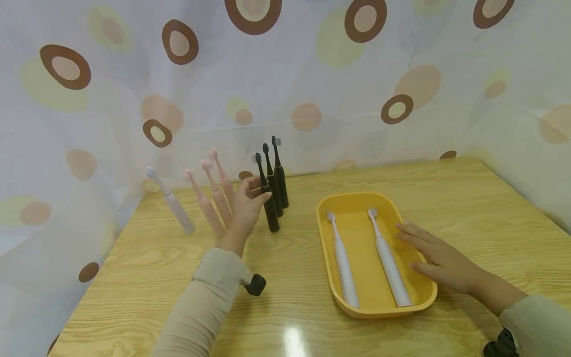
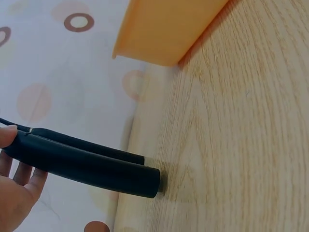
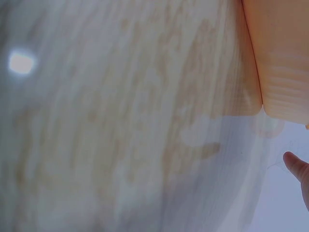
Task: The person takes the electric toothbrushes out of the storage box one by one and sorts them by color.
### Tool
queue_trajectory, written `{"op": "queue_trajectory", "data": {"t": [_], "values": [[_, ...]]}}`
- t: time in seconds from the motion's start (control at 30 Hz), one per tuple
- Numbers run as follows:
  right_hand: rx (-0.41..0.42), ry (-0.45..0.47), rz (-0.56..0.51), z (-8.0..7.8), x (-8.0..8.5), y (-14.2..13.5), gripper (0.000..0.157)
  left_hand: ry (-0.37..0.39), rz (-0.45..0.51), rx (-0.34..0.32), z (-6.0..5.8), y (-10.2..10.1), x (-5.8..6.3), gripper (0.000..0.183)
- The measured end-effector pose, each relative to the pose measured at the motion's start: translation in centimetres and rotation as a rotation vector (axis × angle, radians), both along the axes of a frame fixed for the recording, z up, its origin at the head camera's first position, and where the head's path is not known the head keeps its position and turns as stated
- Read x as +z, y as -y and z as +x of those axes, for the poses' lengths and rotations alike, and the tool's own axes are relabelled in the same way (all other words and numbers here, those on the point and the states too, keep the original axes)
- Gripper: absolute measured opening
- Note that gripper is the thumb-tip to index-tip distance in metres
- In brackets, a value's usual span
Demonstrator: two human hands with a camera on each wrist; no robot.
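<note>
My left hand (image 1: 244,210) pinches the nearest black toothbrush (image 1: 270,213) between thumb and fingers at the top of its handle. That brush stands upright with a slight tilt, its lower end close over the table. Two more black toothbrushes (image 1: 281,186) stand right behind it. In the left wrist view, the thumb (image 2: 7,135) lies on one side of the black handle (image 2: 91,166) and the other fingers on the far side. My right hand (image 1: 439,258) is spread with straight fingers at the right rim of a yellow tray (image 1: 362,248), holding nothing.
Two white toothbrushes (image 1: 345,272) lie lengthwise in the tray. Left of the black group stand three pink toothbrushes (image 1: 218,201), partly behind my left hand, and one white toothbrush (image 1: 180,213) farther left. A patterned cloth (image 1: 267,89) hangs behind the wooden table (image 1: 147,277).
</note>
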State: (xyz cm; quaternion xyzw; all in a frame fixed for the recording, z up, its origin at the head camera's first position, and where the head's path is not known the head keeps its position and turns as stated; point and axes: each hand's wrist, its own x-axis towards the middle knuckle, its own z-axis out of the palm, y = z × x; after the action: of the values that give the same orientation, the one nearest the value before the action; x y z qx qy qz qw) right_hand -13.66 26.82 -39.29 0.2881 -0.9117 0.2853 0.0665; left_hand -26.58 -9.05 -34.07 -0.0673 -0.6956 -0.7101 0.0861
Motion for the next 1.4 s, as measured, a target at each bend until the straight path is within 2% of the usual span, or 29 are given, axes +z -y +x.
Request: {"op": "queue_trajectory", "data": {"t": [0.53, 0.97, 1.4], "values": [[0.004, 0.008, -0.017, 0.31, -0.01, 0.13, 0.054, -0.015, -0.019, 0.006, -0.47, 0.39, -0.42, 0.036], [0.007, -0.006, -0.011, 0.47, -0.14, 0.12, 0.054, -0.059, -0.044, -0.026, -0.52, 0.42, -0.59, 0.035], [0.003, -0.016, -0.007, 0.63, -0.34, 0.27, 0.054, -0.038, -0.071, -0.009, -0.26, 0.46, -0.44, 0.037]]}}
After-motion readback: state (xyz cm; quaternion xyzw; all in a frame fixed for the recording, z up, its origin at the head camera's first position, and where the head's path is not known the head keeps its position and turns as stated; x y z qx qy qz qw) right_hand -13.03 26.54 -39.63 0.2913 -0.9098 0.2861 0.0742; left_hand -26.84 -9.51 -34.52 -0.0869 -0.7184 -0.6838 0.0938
